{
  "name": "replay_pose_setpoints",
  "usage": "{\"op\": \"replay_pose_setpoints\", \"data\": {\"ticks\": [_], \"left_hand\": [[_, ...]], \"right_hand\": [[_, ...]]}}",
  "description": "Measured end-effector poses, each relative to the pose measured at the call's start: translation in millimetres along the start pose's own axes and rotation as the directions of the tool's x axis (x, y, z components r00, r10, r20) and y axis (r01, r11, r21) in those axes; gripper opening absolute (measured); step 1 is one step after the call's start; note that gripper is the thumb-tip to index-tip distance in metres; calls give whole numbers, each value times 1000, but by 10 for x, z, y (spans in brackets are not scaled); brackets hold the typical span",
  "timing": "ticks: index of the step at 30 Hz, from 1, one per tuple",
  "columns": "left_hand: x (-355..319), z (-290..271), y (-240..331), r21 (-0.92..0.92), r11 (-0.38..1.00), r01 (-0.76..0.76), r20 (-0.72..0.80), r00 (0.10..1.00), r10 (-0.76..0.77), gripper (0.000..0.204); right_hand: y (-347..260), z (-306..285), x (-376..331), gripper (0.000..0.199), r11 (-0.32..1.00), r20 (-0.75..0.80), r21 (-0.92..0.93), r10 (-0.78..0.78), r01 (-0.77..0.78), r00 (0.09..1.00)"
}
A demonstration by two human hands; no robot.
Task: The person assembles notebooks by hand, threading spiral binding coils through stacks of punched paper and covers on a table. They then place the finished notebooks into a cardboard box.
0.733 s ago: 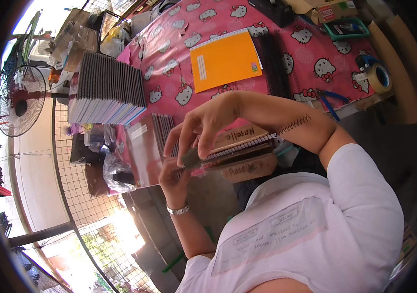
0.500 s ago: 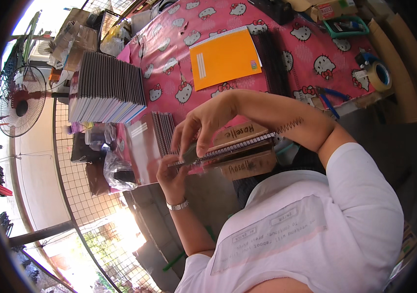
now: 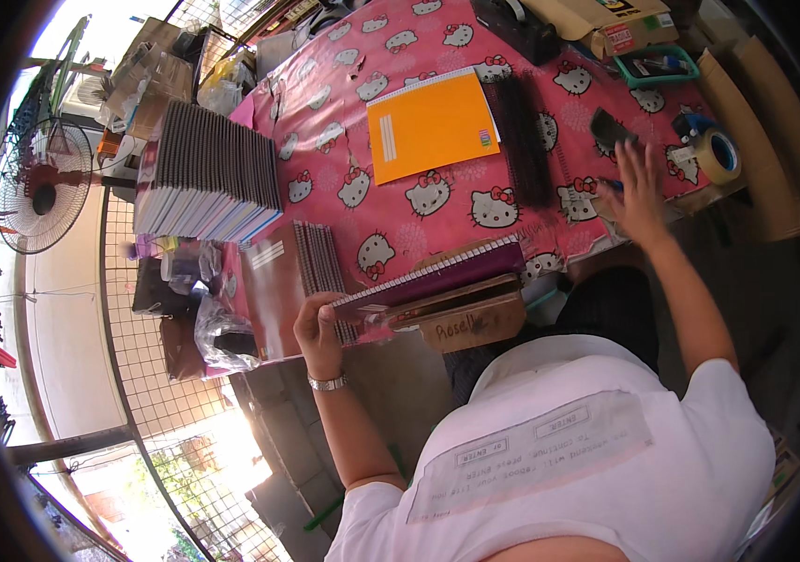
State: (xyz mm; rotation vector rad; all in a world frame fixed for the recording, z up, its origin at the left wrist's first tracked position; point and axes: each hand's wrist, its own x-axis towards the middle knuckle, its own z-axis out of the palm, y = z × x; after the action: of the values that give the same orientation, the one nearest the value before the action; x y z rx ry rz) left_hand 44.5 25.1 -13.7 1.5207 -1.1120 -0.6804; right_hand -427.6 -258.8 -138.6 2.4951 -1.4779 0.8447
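My left hand [image 3: 318,330] pinches the left end of a dark purple notebook [image 3: 480,271], which is held on edge with its bound side up. A row of binding loops runs along that side. Beneath the notebook is a brown cardboard piece [image 3: 475,324] with handwriting on it. Out at the table's right side, my right hand [image 3: 641,199] has its fingers spread. Blue-handled pliers [image 3: 614,184] lie mostly hidden under those fingers. Just beyond the fingertips is a small dark flat piece [image 3: 612,128], whose kind I cannot make out.
A tall stack of coil-bound notebooks [image 3: 208,169] and a lower brown-covered pile [image 3: 276,276] stand left. An orange notebook [image 3: 433,129] lies mid-table beside black binding coils [image 3: 523,140]. At right are a tape roll [image 3: 718,155], a green basket [image 3: 658,67] and cardboard flaps [image 3: 761,131].
My right hand has left the notebook's left end and swung right to the pliers. A dark piece now lies beyond it. The loose coil end no longer sticks out. My left hand still holds the notebook.
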Motion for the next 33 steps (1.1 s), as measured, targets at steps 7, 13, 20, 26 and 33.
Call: {"op": "replay_pose_setpoints", "data": {"ticks": [7,13,20,26,33], "left_hand": [[157,23,35,53,998,-21,-34,999,22,13],[198,259,163,-110,994,-5,-48,999,0,18],[153,173,46,-137,990,22,-84,996,-34,16],[144,470,3,-25,994,-111,-349,932,95,21],[108,669,54,58,986,-159,-420,892,168,25]], "right_hand": [[-37,-247,-251,63,994,383,18,95,-110,919],[-145,-501,-170,56,823,412,473,111,-316,905],[-1939,-1379,325,56,508,-129,820,-281,261,951],[-3131,-847,528,49,440,-41,859,-452,263,891],[-3318,-746,460,39,581,43,760,-492,291,870]]}}
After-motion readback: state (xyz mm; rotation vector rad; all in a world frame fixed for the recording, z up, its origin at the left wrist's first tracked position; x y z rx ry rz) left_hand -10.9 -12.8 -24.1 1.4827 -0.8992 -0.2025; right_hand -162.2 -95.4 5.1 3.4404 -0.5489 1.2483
